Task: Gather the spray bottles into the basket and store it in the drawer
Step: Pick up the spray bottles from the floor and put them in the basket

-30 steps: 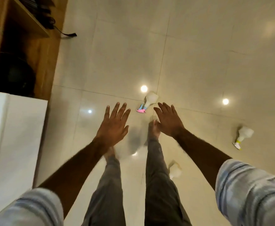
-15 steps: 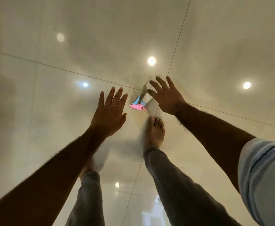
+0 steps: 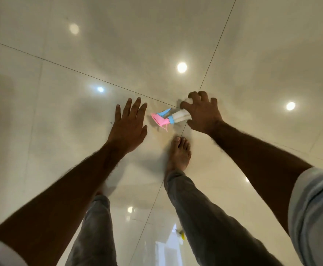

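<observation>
A white spray bottle (image 3: pixel 180 117) with a pink and blue trigger head lies on the glossy floor just ahead of my bare right foot. My right hand (image 3: pixel 202 112) is curled over the bottle's body, fingers bent around it; most of the body is hidden under the hand. My left hand (image 3: pixel 129 124) hovers flat and open to the left of the pink nozzle, holding nothing. No basket or drawer is in view.
Pale glossy floor tiles (image 3: pixel 252 54) with dark grout lines reflect ceiling lights. My right foot (image 3: pixel 179 153) stands directly below the bottle. A small yellow-tipped object (image 3: pixel 180 234) peeks out beside my right leg at the bottom.
I have bent lower toward the floor. My right hand went from spread above the bottle to curled around its body. The left hand stayed open beside it.
</observation>
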A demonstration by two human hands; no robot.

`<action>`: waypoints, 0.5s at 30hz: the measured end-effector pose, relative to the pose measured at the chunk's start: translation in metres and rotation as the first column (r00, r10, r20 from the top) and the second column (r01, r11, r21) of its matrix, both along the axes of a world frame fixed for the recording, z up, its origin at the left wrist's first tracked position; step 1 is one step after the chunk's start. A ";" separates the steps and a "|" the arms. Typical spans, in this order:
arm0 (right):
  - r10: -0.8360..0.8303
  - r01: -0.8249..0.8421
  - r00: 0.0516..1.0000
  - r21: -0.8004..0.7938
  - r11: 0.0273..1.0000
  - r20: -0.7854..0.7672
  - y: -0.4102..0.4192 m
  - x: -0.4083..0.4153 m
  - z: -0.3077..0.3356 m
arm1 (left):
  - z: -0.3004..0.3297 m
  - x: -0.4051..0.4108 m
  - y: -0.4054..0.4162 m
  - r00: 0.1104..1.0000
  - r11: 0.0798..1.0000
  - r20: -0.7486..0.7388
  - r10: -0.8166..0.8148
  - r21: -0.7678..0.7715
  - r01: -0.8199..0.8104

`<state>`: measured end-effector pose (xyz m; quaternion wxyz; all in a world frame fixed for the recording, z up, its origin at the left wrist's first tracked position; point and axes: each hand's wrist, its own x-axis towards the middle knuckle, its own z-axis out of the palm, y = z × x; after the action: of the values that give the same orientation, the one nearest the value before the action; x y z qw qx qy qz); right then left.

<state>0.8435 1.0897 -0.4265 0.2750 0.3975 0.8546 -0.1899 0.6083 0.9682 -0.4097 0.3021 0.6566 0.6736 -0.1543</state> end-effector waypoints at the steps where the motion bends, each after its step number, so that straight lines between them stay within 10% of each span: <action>1: -0.136 0.133 0.989 -0.067 0.989 -0.054 -0.002 -0.001 0.025 | 0.026 -0.001 0.000 0.999 1.000 0.016 0.030 0.005 -0.030; 8: -0.695 0.389 0.660 -0.661 0.642 -0.286 -0.012 -0.043 0.249 | 0.254 -0.024 -0.008 0.969 0.972 0.078 0.234 0.017 -0.236; 15: -0.625 0.142 0.689 -0.777 0.613 -0.367 -0.030 -0.124 0.455 | 0.462 -0.055 -0.057 0.880 0.890 0.329 0.341 0.187 -0.415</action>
<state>0.7195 1.0598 0.0288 0.0620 0.3644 0.6429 -0.6708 0.5529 0.9117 0.0527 0.3353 0.5594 0.7525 0.0922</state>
